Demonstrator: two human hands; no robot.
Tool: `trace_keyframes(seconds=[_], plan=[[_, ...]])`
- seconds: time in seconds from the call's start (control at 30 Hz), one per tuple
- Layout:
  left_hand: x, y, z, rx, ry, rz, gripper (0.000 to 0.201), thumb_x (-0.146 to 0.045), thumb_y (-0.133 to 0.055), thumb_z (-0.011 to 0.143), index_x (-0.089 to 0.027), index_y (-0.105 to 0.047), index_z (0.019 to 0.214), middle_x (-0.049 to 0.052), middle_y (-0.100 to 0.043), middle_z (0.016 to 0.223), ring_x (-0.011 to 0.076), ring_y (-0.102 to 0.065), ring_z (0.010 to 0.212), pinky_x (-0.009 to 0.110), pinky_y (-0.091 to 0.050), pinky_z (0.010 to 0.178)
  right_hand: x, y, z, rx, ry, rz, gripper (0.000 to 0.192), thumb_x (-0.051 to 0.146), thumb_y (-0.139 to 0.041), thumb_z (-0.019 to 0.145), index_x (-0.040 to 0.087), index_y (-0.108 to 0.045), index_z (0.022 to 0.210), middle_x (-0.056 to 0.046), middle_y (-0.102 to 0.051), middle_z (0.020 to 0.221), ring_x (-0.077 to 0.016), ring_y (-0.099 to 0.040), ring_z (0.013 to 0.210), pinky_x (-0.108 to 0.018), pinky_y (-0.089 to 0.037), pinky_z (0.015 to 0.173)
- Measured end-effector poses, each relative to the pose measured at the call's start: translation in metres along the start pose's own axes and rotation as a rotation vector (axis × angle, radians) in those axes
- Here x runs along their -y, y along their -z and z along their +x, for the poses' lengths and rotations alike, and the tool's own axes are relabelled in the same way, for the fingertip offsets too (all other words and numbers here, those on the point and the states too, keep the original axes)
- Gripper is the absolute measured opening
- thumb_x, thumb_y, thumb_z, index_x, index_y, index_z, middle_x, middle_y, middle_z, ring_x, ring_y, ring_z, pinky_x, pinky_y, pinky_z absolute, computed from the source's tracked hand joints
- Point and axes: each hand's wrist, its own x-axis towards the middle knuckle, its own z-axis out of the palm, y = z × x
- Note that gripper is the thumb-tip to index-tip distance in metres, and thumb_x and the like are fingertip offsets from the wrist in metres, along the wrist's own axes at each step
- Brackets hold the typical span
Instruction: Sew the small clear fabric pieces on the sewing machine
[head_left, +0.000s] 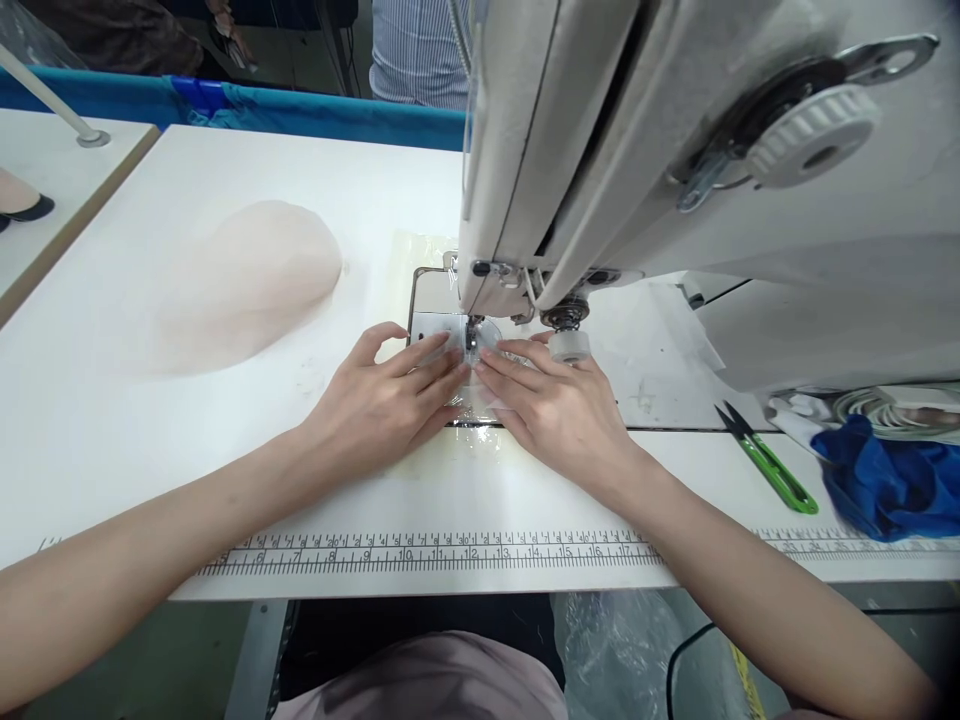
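Note:
My left hand (382, 400) lies palm down left of the presser foot (472, 338) of a sewing machine (570, 140). Its fingers are stretched out and slightly spread, with the tips near the foot. From the other side my right hand (555, 405) reaches in flat, fingers extended, its fingertips almost meeting those of the left. Between the hands, over the metal needle plate (435, 328), a small pale, sheer scrap (496, 402) shows beside the right fingers; how much lies beneath the hands is hidden. The machine's white knob (570, 346) hangs over the right fingers.
A sheer beige fabric piece (262, 270) lies on the white table (360, 190) at left. Green thread snips (772, 465) and a blue cloth (892, 475) are at right. A printed ruler (435, 553) runs along the front edge. Behind the blue cloth barrier (315, 115) are other people.

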Motion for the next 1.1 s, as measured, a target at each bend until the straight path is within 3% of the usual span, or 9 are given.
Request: trace_keyframes(seconds=[0.3, 1.1], plan=[[0.0049, -0.0037, 0.0036, -0.046, 0.0, -0.016, 0.031, -0.028, -0.049, 0.1, -0.017, -0.061, 0.127, 0.01, -0.068, 0.126, 0.0276, -0.06, 0.123, 0.05, -0.041, 0.1, -0.002, -0.0014, 0.0035, -0.004, -0.007, -0.017, 0.027, 0.021, -0.049, 0.099, 0.014, -0.071, 0.113, -0.005, -0.074, 0.116, -0.0214, -0.066, 0.097, -0.04, -0.043, 0.093], [0.0091, -0.0087, 0.0063, -0.073, -0.029, 0.103, 0.035, -0.036, -0.045, 0.102, -0.017, -0.061, 0.126, 0.009, -0.068, 0.126, 0.0255, -0.06, 0.122, 0.048, -0.04, 0.098, -0.0057, -0.0052, 0.0049, 0.088, -0.054, -0.028, 0.034, 0.022, -0.043, 0.1, 0.013, -0.067, 0.123, -0.008, -0.073, 0.116, -0.0249, -0.061, 0.112, -0.042, -0.041, 0.096]])
